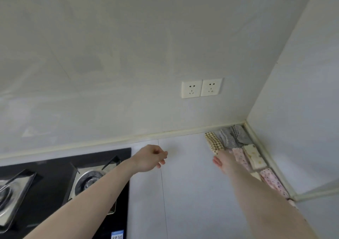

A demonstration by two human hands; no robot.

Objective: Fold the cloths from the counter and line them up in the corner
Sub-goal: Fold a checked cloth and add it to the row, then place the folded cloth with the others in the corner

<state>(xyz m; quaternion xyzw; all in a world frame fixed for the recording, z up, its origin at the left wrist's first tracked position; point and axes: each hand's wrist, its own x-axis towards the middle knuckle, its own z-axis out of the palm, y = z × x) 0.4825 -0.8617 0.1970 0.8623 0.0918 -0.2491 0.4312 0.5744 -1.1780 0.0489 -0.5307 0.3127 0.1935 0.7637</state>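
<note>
While the right hand (226, 160) reaches toward the corner of the pale counter (187, 183), its fingers lie fairly straight and its fingertips touch the near end of the yellow checked cloth (213, 141); whether they pinch the cloth cannot be told, as the fingers are partly hidden. Just beyond those fingertips, against the back wall, lie the folded grey cloths (232, 135), reaching into the corner itself. Just to the right of the hand sits a pink spotted cloth (240, 156), and beside that a cream cloth (254, 156) against the side wall. Nearer along the forearm, by the same wall, lies another pink spotted cloth (271, 181), partly covered by the arm. The left hand (151, 158) hovers well to the left of the right one, above bare counter, its fingers loosely curled and holding nothing. Left of it and below its forearm is the black gas hob (55, 165). On the wall above, between the two hands, are two white sockets (201, 88).
</note>
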